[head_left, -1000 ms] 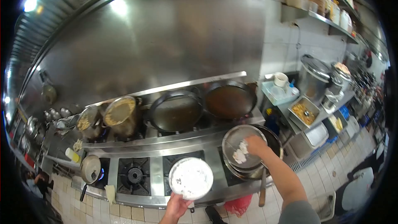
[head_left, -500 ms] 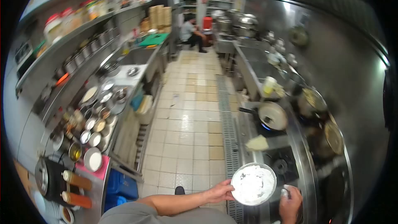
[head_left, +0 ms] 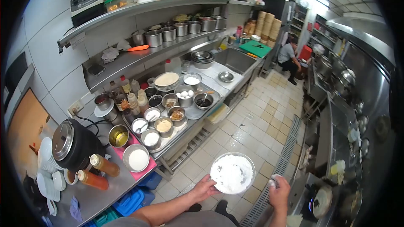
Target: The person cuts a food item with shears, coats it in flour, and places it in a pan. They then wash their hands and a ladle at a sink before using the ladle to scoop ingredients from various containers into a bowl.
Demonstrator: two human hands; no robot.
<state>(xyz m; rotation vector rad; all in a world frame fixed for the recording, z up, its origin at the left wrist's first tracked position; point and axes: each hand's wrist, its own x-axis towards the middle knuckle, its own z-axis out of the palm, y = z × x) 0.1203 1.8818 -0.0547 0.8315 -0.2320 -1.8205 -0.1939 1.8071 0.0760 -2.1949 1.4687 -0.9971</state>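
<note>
Bowl (head_left: pixel 232 173): shallow metal dish heaped with white powder, held over the tiled floor, out from the prep counter (head_left: pixel 105 189). Likely light and rigid, its loose contents prone to spill if tilted; best taken at the rim and kept level. Left hand (head_left: pixel 205 188): closed on the bowl's near rim. Right hand (head_left: pixel 279 190): just right of the bowl, fingers curled around a small whitish lump, apart from the dish.
</note>
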